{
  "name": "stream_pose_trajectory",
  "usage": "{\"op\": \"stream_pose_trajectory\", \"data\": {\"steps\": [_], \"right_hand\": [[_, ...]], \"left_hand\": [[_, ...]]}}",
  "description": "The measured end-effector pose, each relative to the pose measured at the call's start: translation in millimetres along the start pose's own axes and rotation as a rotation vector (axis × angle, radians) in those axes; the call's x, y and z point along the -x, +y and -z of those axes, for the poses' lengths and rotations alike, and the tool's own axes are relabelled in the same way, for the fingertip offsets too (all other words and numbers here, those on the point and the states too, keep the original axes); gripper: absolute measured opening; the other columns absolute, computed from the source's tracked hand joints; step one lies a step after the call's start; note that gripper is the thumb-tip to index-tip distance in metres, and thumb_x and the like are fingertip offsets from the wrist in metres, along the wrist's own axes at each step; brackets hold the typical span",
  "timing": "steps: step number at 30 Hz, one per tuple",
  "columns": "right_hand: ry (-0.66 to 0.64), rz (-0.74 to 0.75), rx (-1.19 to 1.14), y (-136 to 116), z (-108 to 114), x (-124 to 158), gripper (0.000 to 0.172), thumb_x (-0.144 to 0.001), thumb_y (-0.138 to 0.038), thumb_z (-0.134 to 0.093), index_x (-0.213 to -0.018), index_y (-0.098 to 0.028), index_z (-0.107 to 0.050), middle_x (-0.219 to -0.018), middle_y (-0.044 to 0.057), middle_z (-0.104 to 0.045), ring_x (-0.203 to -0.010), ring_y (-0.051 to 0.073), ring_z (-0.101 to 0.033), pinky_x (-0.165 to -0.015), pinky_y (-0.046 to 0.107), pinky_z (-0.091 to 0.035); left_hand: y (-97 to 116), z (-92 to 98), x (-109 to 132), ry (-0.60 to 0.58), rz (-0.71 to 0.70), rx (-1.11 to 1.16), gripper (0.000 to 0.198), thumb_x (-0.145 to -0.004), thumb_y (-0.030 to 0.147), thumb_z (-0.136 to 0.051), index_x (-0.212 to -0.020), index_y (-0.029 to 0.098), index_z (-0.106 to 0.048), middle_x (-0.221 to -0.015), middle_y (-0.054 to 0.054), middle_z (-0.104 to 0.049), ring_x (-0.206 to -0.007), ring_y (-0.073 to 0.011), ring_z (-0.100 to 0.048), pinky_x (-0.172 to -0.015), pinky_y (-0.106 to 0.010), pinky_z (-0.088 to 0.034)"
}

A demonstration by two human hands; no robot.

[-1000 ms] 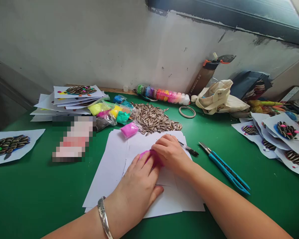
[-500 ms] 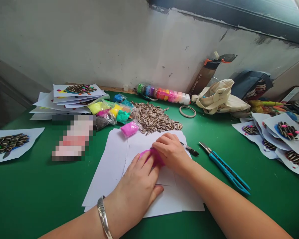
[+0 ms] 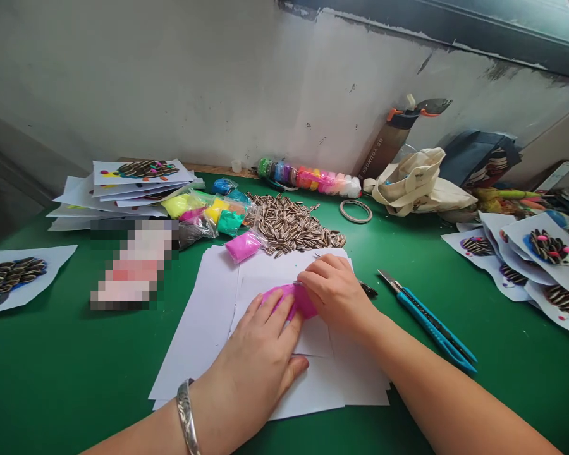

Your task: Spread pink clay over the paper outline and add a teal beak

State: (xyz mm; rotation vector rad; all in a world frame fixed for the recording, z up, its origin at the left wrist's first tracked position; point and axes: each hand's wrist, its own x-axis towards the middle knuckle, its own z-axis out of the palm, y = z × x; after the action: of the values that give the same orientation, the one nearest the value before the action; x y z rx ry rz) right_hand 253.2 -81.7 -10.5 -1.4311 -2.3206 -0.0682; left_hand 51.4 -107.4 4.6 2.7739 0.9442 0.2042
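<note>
A flattened patch of pink clay (image 3: 298,298) lies on a spread of white paper sheets (image 3: 203,322) on the green table. My left hand (image 3: 260,351) rests flat on the paper, fingers stretched out onto the clay's near edge. My right hand (image 3: 334,287) is curled over the clay's right side and holds a thin black tool (image 3: 367,289) whose end sticks out to the right. A silver bracelet (image 3: 184,417) sits on my left wrist.
A pile of striped sunflower seeds (image 3: 294,224) and bags of coloured clay (image 3: 213,215) lie behind the paper. A blue utility knife (image 3: 427,319) lies to the right. Finished seed pictures are stacked at left (image 3: 133,180) and right (image 3: 540,253). A tape ring (image 3: 355,212) and cloth bag (image 3: 417,183) sit further back.
Both hands stay on the pink clay; my right hand has shifted slightly right, baring more of the clay. The camera has moved a little.
</note>
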Motion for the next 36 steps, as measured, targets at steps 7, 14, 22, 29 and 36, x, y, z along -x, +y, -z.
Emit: {"op": "stream_pose_trajectory", "data": {"steps": [7, 14, 22, 29, 36], "right_hand": [[-0.052, -0.002, 0.069, -5.3, 0.8, 2.5, 0.015, -0.09, -0.012, -0.056, -0.079, -0.019, -0.064, -0.077, 0.004, -0.062, -0.082, 0.019, -0.046, -0.075, 0.033, -0.03], [-0.071, -0.075, 0.028, -4.6, 3.4, 2.4, 0.018, -0.09, -0.011, -0.054, -0.079, -0.021, -0.065, -0.074, 0.003, -0.062, -0.079, 0.019, -0.044, -0.071, 0.033, -0.028], [-0.079, -0.107, 0.019, -4.4, 2.6, 3.7, 0.019, -0.09, -0.012, -0.054, -0.077, -0.021, -0.065, -0.073, 0.003, -0.061, -0.078, 0.019, -0.043, -0.07, 0.033, -0.027], [-0.084, -0.158, 0.008, -3.2, 4.7, 3.6, 0.018, -0.09, -0.012, -0.055, -0.078, -0.021, -0.066, -0.072, 0.003, -0.061, -0.078, 0.019, -0.045, -0.069, 0.032, -0.027], [-0.119, -0.137, -0.001, -5.3, 5.0, 4.6, 0.02, -0.089, -0.01, -0.054, -0.076, -0.02, -0.065, -0.069, 0.003, -0.059, -0.076, 0.018, -0.044, -0.068, 0.032, -0.026]], "left_hand": [[0.2, -1.7, 0.7, 0.033, -0.004, 0.005, 0.049, -0.088, 0.035, -0.061, -0.131, 0.012, -0.056, -0.143, -0.017, -0.051, -0.137, -0.0347, -0.04, -0.113, -0.054, -0.035], [1.0, -1.7, 0.4, 0.018, -0.019, -0.023, 0.055, -0.087, 0.03, -0.063, -0.136, 0.01, -0.051, -0.143, -0.019, -0.051, -0.136, -0.0371, -0.041, -0.111, -0.056, -0.037], [2.1, 0.9, -0.9, -0.019, -0.018, -0.042, 0.056, -0.087, 0.03, -0.062, -0.137, 0.008, -0.05, -0.143, -0.019, -0.05, -0.136, -0.0378, -0.041, -0.111, -0.057, -0.037], [0.5, 0.1, 0.7, -0.024, -0.014, -0.05, 0.057, -0.087, 0.029, -0.062, -0.139, 0.01, -0.048, -0.144, -0.018, -0.049, -0.136, -0.0367, -0.04, -0.111, -0.056, -0.036], [0.4, 2.4, 1.7, -0.008, -0.018, -0.03, 0.057, -0.086, 0.03, -0.063, -0.138, 0.011, -0.048, -0.142, -0.018, -0.051, -0.135, -0.0365, -0.042, -0.111, -0.056, -0.038]]}}
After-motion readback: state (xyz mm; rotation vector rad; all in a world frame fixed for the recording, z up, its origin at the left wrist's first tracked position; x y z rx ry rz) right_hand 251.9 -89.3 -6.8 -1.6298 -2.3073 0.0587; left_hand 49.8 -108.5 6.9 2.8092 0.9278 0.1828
